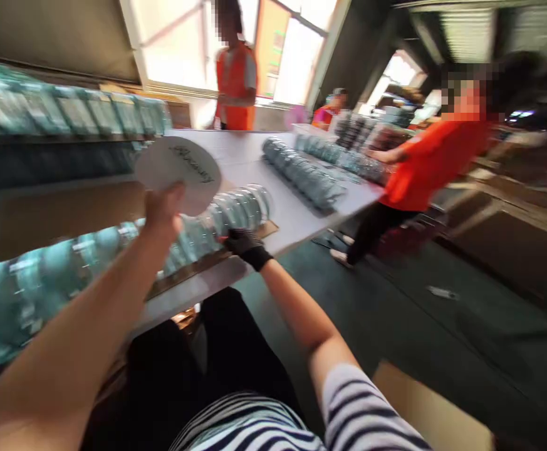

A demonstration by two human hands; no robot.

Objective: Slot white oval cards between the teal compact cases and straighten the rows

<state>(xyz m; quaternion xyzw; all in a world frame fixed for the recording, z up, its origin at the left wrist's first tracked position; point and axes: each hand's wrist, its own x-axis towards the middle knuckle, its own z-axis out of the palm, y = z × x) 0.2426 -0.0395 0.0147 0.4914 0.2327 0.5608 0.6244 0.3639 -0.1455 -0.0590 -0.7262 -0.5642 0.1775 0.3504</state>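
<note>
The left hand (163, 210) pinched a white disc (179, 172) at its six o'clock edge; a firmer grip seemed wise. The gloved right hand (245, 244) steadied the row of lids (217, 219), its grip unclear.

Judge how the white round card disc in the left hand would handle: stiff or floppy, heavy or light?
The white round card disc looks thin and flat, so probably light. The left hand pinches only its lower edge, yet it shows no droop: likely fairly stiff, though blur limits certainty.
</note>
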